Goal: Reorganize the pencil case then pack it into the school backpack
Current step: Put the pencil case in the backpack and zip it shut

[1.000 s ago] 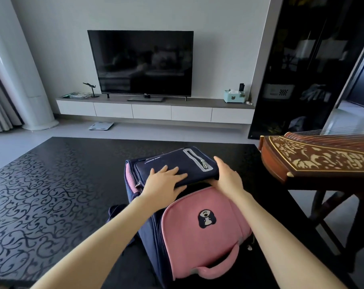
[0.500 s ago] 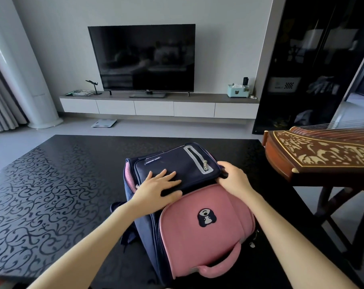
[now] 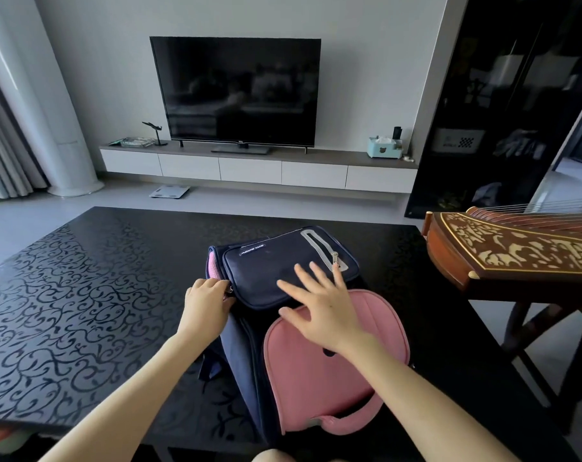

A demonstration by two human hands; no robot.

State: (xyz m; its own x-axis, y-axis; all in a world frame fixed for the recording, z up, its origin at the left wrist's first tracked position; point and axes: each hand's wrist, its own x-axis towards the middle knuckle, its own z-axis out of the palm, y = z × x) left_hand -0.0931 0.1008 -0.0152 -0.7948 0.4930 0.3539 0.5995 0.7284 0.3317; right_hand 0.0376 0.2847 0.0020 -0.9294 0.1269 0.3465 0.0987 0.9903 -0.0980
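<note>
Navy fabric pencil case (image 3: 283, 268), long axis crosswise in the pink-and-navy school backpack (image 3: 336, 361); right hand (image 3: 326, 308) flat on it, grip apart; left hand (image 3: 206, 301) pinches the left-corner zip pull (image 3: 230, 290).

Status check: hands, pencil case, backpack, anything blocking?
Left hand pinches a zipper pull at the backpack corner. Right hand open, spread over navy pencil case in the backpack mouth. Nothing blocking.

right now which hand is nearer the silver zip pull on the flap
Right hand: fingertips just beside the zip pull. Left hand grips the navy flap's opposite corner.
</note>
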